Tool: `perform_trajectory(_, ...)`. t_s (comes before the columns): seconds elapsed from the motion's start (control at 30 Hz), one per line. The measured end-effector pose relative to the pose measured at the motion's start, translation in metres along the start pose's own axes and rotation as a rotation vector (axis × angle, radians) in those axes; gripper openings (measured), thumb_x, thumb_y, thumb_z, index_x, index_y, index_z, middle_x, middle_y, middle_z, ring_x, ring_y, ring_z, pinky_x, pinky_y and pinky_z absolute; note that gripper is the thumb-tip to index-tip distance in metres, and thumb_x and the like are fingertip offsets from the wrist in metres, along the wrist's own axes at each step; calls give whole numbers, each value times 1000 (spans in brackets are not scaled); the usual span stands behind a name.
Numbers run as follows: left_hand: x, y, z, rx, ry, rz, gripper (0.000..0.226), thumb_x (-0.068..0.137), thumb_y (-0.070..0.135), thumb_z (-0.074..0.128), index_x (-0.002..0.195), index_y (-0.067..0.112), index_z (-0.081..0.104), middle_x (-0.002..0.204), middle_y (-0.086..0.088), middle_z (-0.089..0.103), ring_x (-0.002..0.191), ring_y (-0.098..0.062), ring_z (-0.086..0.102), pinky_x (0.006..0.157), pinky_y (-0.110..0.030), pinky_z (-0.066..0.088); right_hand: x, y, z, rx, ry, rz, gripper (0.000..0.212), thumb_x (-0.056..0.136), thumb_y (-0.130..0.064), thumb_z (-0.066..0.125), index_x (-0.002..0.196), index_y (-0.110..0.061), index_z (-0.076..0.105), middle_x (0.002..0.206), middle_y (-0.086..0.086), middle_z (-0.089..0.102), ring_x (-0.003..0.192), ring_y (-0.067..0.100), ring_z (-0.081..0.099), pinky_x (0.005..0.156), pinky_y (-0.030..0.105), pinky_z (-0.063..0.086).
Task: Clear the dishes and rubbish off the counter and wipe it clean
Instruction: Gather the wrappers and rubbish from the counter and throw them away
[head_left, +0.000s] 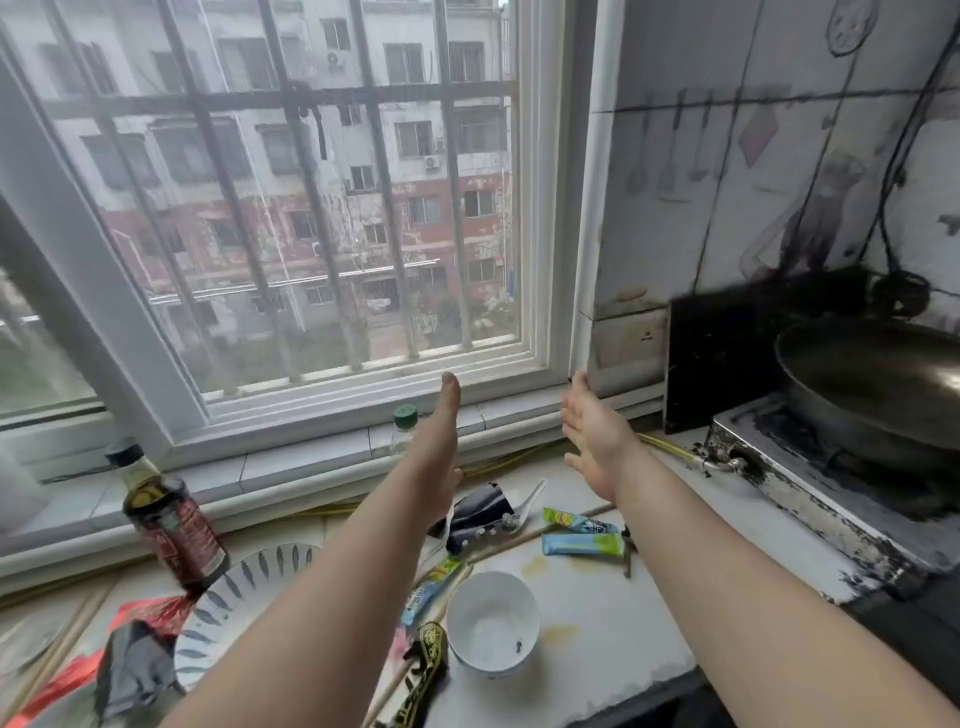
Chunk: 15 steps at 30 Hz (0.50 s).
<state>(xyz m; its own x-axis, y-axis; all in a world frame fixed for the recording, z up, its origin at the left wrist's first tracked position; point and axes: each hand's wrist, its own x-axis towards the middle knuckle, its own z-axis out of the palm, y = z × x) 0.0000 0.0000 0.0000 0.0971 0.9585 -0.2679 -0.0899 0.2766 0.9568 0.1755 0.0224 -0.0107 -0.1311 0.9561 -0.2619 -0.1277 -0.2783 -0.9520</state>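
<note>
Both my arms stretch out over a cluttered white counter (597, 613). My left hand (441, 441) is flat and edge-on, fingers straight, holding nothing. My right hand (592, 436) is open with the palm facing left, also empty. Below them lie a white bowl (491, 623), a leaf-patterned plate (239, 587), a white spoon (530, 501), green-blue snack wrappers (582, 544), a black wrapper (480, 512), chopsticks (535, 535) and yellow stains (535, 566). Red and dark wrappers (140, 660) pile at the near left.
A dark sauce bottle (166, 519) stands at the left by the window sill. A green-capped bottle (404, 428) sits behind my left arm. A grimy gas stove (810, 483) with a wok (878, 384) fills the right. A yellow hose (670, 447) runs along the sill.
</note>
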Motion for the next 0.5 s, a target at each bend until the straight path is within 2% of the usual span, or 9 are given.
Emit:
perform_trajectory(0.07,18,-4,13,2,50,-21,98,74,81,31,153,27,10,161,-1,5,148,-23,8,118,-48,13,17,4,-16,-67,45,32,66,96,-54,37,151,-20,24,158,2,22,145,21,21,116,44,19)
perform_trajectory(0.17,38,-16,26,67,84,-61,86,84,75,30,152,25,12,161,-3,9,147,-25,12,117,-48,16,37,20,-32,-340,34,59,56,95,-33,54,145,-17,35,151,6,36,135,25,36,109,40,31)
perform_trajectory(0.23,50,-27,31,98,122,-107,84,87,72,32,152,22,15,160,-5,13,146,-26,16,116,-47,17,48,32,-39,-525,-16,89,60,92,-21,61,146,-16,35,148,9,39,129,27,43,99,35,37)
perform_trajectory(0.3,65,-39,37,142,138,-155,79,90,66,37,151,20,19,159,-5,17,145,-27,21,115,-47,19,62,50,-48,-742,-84,137,67,87,-14,65,146,-15,34,148,9,39,128,26,45,101,34,41)
perform_trajectory(0.37,77,-52,39,242,166,-180,69,95,56,40,150,18,22,157,-5,24,140,-27,29,112,-47,25,72,70,-55,-1056,-131,173,69,83,-13,65,145,-16,36,148,8,40,130,26,45,104,35,41)
perform_trajectory(0.43,87,-64,40,346,193,-201,64,97,48,43,150,15,25,153,-8,31,135,-28,36,107,-43,31,77,90,-62,-1389,-156,175,62,83,-17,61,141,-16,39,144,8,42,128,28,44,102,36,42)
perform_trajectory(0.5,95,-74,40,412,223,-222,64,97,43,46,150,14,25,152,-10,33,134,-28,37,103,-39,34,81,110,-70,-1607,-164,152,59,82,-22,57,138,-17,38,138,8,42,126,28,42,99,40,40)
